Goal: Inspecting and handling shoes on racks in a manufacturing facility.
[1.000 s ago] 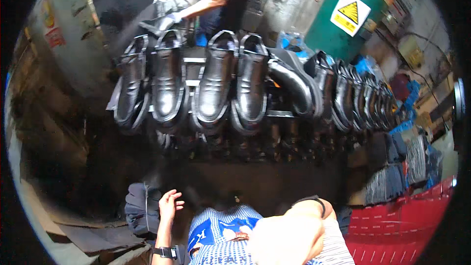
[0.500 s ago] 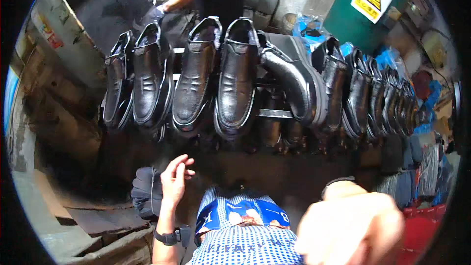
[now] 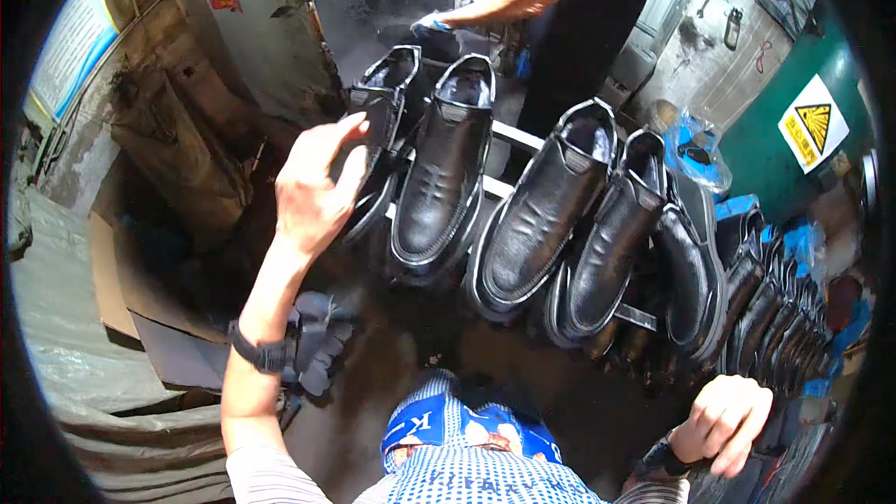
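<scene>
Currently, left hand [image 3: 319, 189] raised, fingers parted just beside the leftmost black shoe [image 3: 381, 128] — contact cannot be told. Right hand [image 3: 723, 423] loosely bent, unclenched, nothing seen in it. More black shoes [image 3: 439, 187] run rightward from left hand on a metal rack [image 3: 515, 136], apparently fully formed; none seen lifted — what remains undone not shown. Lettering on checked apron [image 3: 457, 481], between hands; yellow-black warning label [image 3: 812, 123] on green tank [image 3: 765, 154] beyond right hand.

Head-worn fisheye, above the wearer's apron [image 3: 485, 480], facing down and forward, shoes [image 3: 534, 229] near
</scene>
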### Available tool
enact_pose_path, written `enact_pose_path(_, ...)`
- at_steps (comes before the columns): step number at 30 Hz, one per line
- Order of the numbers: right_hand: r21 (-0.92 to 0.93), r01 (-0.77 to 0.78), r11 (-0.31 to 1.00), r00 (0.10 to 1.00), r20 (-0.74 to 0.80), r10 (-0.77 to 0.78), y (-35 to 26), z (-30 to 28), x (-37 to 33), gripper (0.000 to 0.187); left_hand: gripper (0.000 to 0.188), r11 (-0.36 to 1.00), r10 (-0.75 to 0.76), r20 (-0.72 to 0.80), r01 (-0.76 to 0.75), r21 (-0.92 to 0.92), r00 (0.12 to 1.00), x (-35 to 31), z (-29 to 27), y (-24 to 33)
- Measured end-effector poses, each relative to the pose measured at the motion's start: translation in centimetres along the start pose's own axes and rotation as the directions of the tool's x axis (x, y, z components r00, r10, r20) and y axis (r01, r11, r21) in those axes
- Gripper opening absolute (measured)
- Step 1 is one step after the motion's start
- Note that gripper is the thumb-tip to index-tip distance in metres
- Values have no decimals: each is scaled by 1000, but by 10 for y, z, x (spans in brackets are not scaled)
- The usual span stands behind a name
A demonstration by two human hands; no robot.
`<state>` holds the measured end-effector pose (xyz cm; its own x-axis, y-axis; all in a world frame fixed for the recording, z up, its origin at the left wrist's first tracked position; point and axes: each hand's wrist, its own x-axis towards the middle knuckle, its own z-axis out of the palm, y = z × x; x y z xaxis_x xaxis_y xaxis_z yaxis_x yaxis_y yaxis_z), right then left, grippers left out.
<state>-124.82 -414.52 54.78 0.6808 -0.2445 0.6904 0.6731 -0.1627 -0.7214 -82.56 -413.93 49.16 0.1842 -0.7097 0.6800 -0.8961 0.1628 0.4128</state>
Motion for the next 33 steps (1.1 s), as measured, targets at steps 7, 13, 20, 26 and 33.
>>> enact_pose_path(7,-179,-62,982,979,-204,25,17,-15,-10,18,57,860,291,141,-324,394,946,64,43,-39)
enact_pose_path(13,-299,-126,946,886,-462,-28,25,-4,-14,25,28,832,163,279,-284,477,946,71,68,-50)
enact_pose_path(20,-377,-193,906,768,-632,-100,28,4,-19,30,31,920,223,183,-268,285,958,79,81,-70)
enact_pose_path(26,-412,-194,890,710,-685,-162,30,2,-38,28,27,916,253,305,-329,228,918,83,72,-60)
enact_pose_path(33,-304,-242,921,599,-794,-105,35,-2,-42,26,13,917,258,60,-264,299,964,80,56,-36)
